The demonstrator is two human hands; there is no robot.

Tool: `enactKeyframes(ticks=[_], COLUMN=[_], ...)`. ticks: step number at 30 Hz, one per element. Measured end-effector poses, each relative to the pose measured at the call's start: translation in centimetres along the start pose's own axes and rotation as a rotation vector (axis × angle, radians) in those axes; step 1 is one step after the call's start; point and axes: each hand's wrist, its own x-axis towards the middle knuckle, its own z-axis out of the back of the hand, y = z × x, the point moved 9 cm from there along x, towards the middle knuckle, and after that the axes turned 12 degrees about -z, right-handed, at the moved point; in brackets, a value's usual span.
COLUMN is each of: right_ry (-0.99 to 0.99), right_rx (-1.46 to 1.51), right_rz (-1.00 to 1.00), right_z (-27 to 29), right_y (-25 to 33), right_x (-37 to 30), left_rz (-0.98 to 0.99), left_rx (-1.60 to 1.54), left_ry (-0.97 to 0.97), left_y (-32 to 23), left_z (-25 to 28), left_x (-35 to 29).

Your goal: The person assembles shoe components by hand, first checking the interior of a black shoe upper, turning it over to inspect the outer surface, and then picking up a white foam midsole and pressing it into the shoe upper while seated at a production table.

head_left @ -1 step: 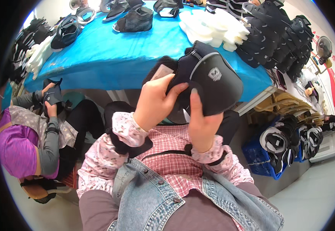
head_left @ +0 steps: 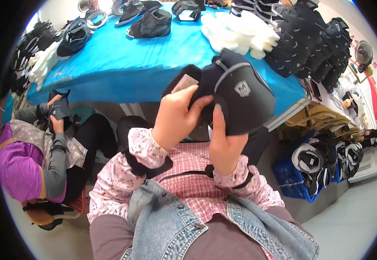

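One black padded piece (head_left: pixel 250 106), probably light, soft and pliable, is held up before the blue tabletop (head_left: pixel 119 60). The left hand (head_left: pixel 176 113) pinches its labelled side; the right hand (head_left: pixel 226 146) clasps its lower edge, thumb foremost. The rim likely offers the surest hold.

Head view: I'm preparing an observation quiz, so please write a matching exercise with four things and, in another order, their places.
1. badged black piece
2. nearer blue crate
3. blue sheet
4. large white heap

A. spread beneath large white heap
B. in left hand and right hand
C. beside tall black stack
D. low at right, holding black-and-white pieces

Pairs: 1-B; 2-D; 3-A; 4-C.
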Motion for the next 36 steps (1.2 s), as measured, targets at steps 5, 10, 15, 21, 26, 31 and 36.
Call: enactKeyframes(ticks=[5,10,15,21,26,31,36], right_ry=[0.34,0.414,-0.128,0.099,0.434,0.542,0.265], right_rx=[0.639,0.62,0.136,0.368,0.824,0.632,0.379], right_rz=[-0.644,-0.658,-0.004,-0.372,-0.725,-0.771,-0.438], right_z=[-0.2,-1.1,0.2,0.3,-1.7,-2.6,-2.1], right_y=[-4.3,-4.7,-2.3,-4.7,-5.5,-5.2,-5.5], right_x=[2.6,2.6,1.2,3.9,3.5,2.8,3.6], left_rz=[-0.008,0.134,-0.005,-0.018,0.152,0.198,0.118], left_rx=[-0.08,-0.36,0.104,0.029,-0.3,-0.298,-0.11], left_ry=[0.307,0.358,-0.11,-0.072,0.169,0.187,0.04], left_y=[-0.8,-0.4,-1.4,-2.2,-0.9,-0.2,-0.3], left_z=[0.1,0.0,0.5,0.4,2.1,3.0,2.5], left_x=[1.3,1.1,0.8,-0.4,0.0,0.3,0.0])
